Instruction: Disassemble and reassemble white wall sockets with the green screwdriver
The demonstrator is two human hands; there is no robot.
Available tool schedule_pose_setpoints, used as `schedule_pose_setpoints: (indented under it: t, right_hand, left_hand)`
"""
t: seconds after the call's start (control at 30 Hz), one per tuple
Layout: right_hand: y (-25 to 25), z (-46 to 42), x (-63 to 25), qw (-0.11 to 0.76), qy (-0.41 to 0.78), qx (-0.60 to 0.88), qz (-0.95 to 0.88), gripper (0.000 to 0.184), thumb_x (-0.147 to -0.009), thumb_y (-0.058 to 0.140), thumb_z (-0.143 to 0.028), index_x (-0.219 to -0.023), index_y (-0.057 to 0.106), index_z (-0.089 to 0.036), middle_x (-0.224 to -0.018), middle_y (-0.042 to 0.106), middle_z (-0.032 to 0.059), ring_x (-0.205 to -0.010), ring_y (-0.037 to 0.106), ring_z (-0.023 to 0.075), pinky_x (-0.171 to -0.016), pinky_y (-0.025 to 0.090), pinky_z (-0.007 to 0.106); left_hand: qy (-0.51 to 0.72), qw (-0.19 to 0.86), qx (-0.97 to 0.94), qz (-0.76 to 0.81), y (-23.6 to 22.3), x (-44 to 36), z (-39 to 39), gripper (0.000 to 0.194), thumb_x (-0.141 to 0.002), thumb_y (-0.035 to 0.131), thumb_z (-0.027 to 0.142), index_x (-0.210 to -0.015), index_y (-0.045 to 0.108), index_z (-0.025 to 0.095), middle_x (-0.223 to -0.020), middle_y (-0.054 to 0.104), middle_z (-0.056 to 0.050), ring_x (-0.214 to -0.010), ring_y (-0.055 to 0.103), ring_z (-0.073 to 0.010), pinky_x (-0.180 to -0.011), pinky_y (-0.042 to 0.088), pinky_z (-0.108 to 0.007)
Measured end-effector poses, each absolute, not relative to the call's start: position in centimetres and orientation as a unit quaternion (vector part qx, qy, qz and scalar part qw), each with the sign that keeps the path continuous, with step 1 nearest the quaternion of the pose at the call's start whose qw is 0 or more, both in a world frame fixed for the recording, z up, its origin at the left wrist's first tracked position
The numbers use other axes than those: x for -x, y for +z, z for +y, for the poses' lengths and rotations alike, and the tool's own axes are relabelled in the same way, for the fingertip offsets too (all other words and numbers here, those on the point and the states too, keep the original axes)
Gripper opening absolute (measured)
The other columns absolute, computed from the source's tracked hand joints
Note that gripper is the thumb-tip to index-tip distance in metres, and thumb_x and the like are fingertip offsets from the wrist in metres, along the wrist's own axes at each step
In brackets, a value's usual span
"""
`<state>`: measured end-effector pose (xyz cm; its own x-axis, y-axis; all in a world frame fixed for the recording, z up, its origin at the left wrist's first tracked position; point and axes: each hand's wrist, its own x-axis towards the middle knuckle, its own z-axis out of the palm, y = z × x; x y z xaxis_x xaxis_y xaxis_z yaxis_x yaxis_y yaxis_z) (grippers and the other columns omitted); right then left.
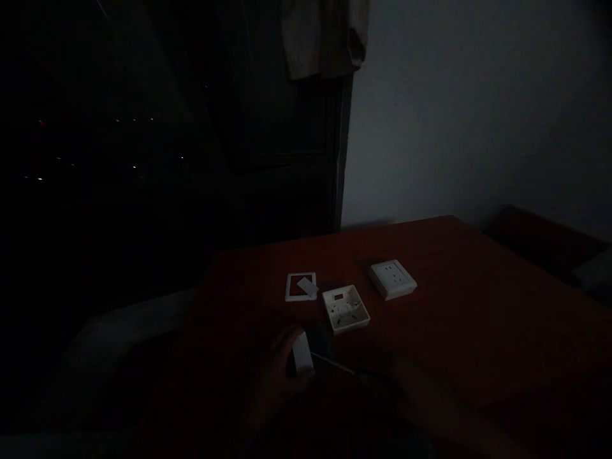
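Observation:
In the head view, my left hand (280,376) is closed around a small white plate-like piece (302,352), thumb and fingers at its opposite edges. A dim, darker shape lies just behind that piece and is too dark to make out. The thin metal shaft of a screwdriver (333,363) reaches from the right to the piece; whether its tip touches cannot be told. My right hand (399,376) is closed on the dark handle, its fingers mostly lost in shadow. Beyond my left hand sits an open white wall-socket back box (351,326), hollow side up.
On the reddish table (449,268), a white square frame (288,288) has a small white plate (307,286) lying across it. Farther right stands a white wall socket (393,275). Behind are a dark window (119,146), hanging cloth (325,38) and a pale wall (468,115).

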<state>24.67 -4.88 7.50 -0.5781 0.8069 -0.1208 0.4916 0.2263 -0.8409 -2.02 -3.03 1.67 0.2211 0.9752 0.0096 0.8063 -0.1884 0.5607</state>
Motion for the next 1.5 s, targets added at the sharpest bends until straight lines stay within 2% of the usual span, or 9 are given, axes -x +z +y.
schedule_pose_setpoints:
  t: [0.07,0.2,0.4,0.6,0.8,1.03,1.13,1.33,1.5]
  right_hand:
    - [7.7,-5.1,-24.7,0.176,0.454,0.433,-0.759,0.034,-0.091,0.044,-0.025,-0.12,0.063,-0.025,-0.12,0.066,0.0066,-0.108,0.061,0.0229,-0.095,0.044,0.038]
    - [7.5,-5.5,-25.2,0.162,0.452,0.471,-0.74,0.031,-0.092,0.044,-0.03,-0.113,0.066,-0.023,-0.108,0.07,0.0064,-0.098,0.063,0.0219,-0.091,0.046,0.035]
    - [6.0,-5.7,-25.9,0.174,0.473,0.498,-0.706,0.034,-0.092,0.043,-0.039,-0.105,0.069,-0.021,-0.106,0.07,0.0059,-0.096,0.063,0.0217,-0.086,0.048,0.033]
    - [5.6,-5.9,-25.9,0.194,0.48,0.504,-0.692,0.035,-0.092,0.043,-0.04,-0.107,0.07,-0.023,-0.109,0.07,0.0061,-0.095,0.064,0.0225,-0.085,0.048,0.033]
    - [5.6,-6.1,-26.3,0.206,0.477,0.536,-0.665,0.037,-0.091,0.044,-0.044,-0.105,0.071,-0.023,-0.107,0.07,0.0062,-0.096,0.064,0.0229,-0.084,0.048,0.033]
    - [4.5,-6.2,-26.6,0.236,0.477,0.575,-0.621,0.041,-0.087,0.047,-0.049,-0.105,0.07,-0.021,-0.107,0.071,0.0076,-0.095,0.064,0.0253,-0.085,0.049,0.034]
    - [4.0,-5.8,-26.7,0.262,0.459,0.59,-0.61,0.041,-0.082,0.054,-0.048,-0.111,0.068,-0.022,-0.113,0.069,0.0076,-0.1,0.063,0.0279,-0.09,0.047,0.035]
    - [3.6,-4.8,-26.8,0.284,0.485,0.611,-0.558,0.053,-0.081,0.054,-0.053,-0.12,0.062,-0.018,-0.122,0.065,0.0091,-0.112,0.058,0.0299,-0.097,0.044,0.039]
    - [3.7,-4.4,-27.0,0.291,0.505,0.631,-0.513,0.061,-0.081,0.051,-0.061,-0.123,0.059,-0.018,-0.12,0.066,0.0091,-0.107,0.061,0.0289,-0.09,0.048,0.037]
  left_hand:
    - [0.201,0.206,-0.755,0.589,2.1,2.2,-2.6,0.06,-0.067,0.067,0.024,-0.125,0.054,0.02,-0.132,0.053,-0.011,-0.122,0.05,-0.0299,-0.103,0.042,-0.043]
    - [0.243,0.158,-0.762,0.579,3.1,2.8,-0.4,0.051,-0.07,0.066,0.028,-0.12,0.056,0.023,-0.13,0.051,-0.008,-0.118,0.052,-0.0275,-0.1,0.044,-0.039]
    - [0.216,0.15,-0.784,0.563,4.2,3.1,5.7,0.051,-0.072,0.068,0.028,-0.122,0.055,0.023,-0.119,0.054,-0.006,-0.111,0.055,-0.0249,-0.096,0.045,-0.037]
    - [0.2,0.17,-0.805,0.531,4.7,2.3,9.3,0.054,-0.072,0.065,0.015,-0.124,0.055,0.024,-0.122,0.057,-0.005,-0.117,0.053,-0.0254,-0.101,0.043,-0.038]
    - [0.207,0.16,-0.809,0.527,4.2,3.3,8.2,0.056,-0.076,0.058,0.014,-0.13,0.049,0.021,-0.139,0.045,-0.008,-0.13,0.041,-0.026,-0.111,0.033,-0.042]
    - [0.224,0.163,-0.773,0.571,4.6,4.1,1.9,0.046,-0.085,0.054,0.03,-0.13,0.049,0.022,-0.14,0.046,-0.009,-0.129,0.043,-0.0266,-0.109,0.036,-0.045]
    - [0.201,0.209,-0.763,0.578,4.2,3.3,-1.1,0.053,-0.083,0.057,0.033,-0.134,0.046,0.024,-0.144,0.043,-0.008,-0.132,0.04,-0.0273,-0.109,0.035,-0.045]
    - [0.148,0.249,-0.749,0.597,3.2,1.6,-3.6,0.084,-0.066,0.076,0.034,-0.141,0.04,0.025,-0.15,0.034,-0.009,-0.136,0.033,-0.0335,-0.111,0.031,-0.049]
    - [0.102,0.239,-0.756,0.6,3.0,1.3,-3.5,0.094,-0.058,0.08,0.039,-0.141,0.039,0.023,-0.15,0.035,-0.011,-0.135,0.032,-0.0366,-0.111,0.027,-0.052]
